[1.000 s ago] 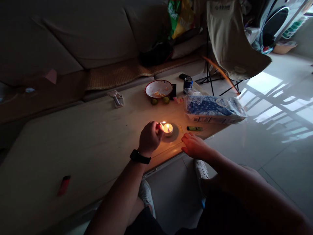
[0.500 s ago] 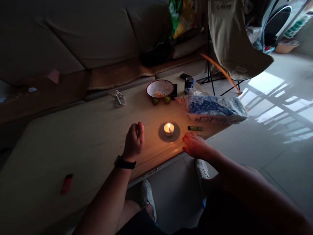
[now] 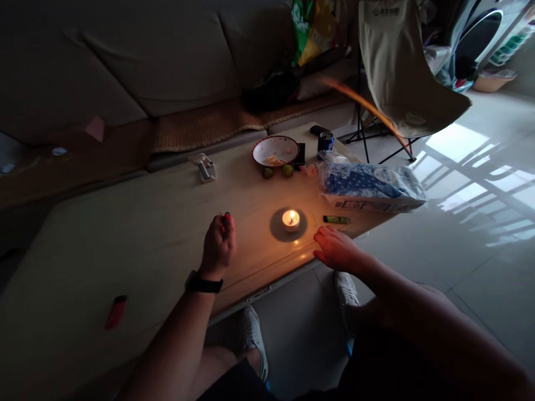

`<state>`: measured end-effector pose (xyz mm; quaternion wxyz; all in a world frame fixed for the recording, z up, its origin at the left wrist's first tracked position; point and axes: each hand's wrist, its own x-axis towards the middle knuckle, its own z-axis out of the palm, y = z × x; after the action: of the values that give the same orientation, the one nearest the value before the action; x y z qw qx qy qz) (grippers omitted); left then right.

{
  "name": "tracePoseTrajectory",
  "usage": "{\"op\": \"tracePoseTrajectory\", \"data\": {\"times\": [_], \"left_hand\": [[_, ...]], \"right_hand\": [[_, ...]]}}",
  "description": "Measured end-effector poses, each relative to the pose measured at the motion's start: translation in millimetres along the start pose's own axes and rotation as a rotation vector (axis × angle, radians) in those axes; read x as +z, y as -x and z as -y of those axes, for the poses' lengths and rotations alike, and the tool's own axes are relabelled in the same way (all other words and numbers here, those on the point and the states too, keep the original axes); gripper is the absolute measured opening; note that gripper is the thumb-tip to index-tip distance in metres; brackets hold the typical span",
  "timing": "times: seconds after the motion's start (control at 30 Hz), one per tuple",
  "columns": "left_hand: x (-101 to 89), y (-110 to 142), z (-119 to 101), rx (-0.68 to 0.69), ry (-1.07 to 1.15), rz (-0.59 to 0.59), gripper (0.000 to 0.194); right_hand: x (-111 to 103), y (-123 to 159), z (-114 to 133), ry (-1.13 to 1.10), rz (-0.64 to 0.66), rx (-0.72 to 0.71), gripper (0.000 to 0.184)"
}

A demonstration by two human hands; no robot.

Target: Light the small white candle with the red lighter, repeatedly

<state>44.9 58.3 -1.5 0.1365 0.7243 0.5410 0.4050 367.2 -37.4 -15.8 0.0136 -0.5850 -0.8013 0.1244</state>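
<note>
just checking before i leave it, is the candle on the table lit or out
Lit. A small flame stands on the candle, and orange light glows on the table around it.

A food-smeared white bowl (image 3: 276, 138) sits beside two small limes (image 3: 287, 170) on the pale tabletop (image 3: 125, 234), near a blue drinks can (image 3: 325, 141) and a blue-patterned plastic pack (image 3: 368, 184). A canvas folding chair (image 3: 397, 67) stands past the table's far end

The fingers (image 3: 221, 224) of the left hand (image 3: 218, 249) hide most of a small red-tipped object (image 3: 227, 214), too small to identify.
</note>
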Motion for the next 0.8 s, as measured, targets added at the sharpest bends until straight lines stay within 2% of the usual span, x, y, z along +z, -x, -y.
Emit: {"op": "tracePoseTrajectory", "data": {"times": [0.8], "left_hand": [[4.2, 1.5, -6.4, 0.014, -0.014, 0.062, 0.032]], "right_hand": [[0.9, 0.0, 1.0, -0.015, -0.018, 0.003, 0.020]]}}
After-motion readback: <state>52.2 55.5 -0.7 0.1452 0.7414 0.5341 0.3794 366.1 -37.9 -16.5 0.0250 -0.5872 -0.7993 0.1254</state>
